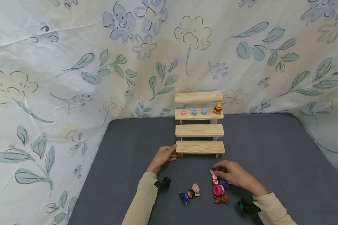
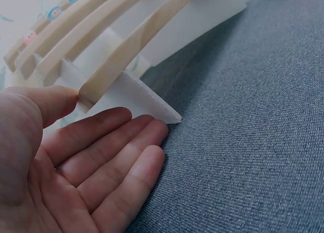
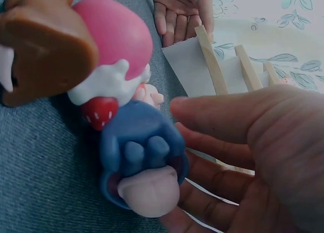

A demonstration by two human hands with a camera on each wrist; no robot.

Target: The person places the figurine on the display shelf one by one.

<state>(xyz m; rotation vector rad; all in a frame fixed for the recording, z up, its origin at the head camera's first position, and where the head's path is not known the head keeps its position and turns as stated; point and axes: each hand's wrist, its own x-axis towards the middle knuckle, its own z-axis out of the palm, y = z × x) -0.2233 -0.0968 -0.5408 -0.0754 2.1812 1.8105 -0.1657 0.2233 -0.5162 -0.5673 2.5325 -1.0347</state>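
My left hand [image 1: 164, 155] is at the left end of the wooden stepped shelf [image 1: 200, 147]. In the left wrist view its thumb touches the end of the lowest board, while the loosely extended fingers [image 2: 119, 162] lie by the white side support [image 2: 147, 99]. My right hand [image 1: 236, 175] is over a small group of figurines, thumb and fingers apart. Nearest its fingertips are a pink long-eared figurine [image 1: 214, 178] in red and a dark blue figurine [image 3: 136, 121]. Beside them lie a pink, white-trimmed figurine [image 1: 218, 190] and a brown figurine [image 1: 221, 199].
On the third board from the front stand a yellow bear figurine [image 1: 217, 108] in red, two small blue figurines [image 1: 204, 111] and a small pink one [image 1: 183, 112]. Between my forearms lie a blue-and-black figurine [image 1: 184, 197] and a pale-headed one [image 1: 196, 189]. A floral curtain [image 1: 146, 78] hangs behind.
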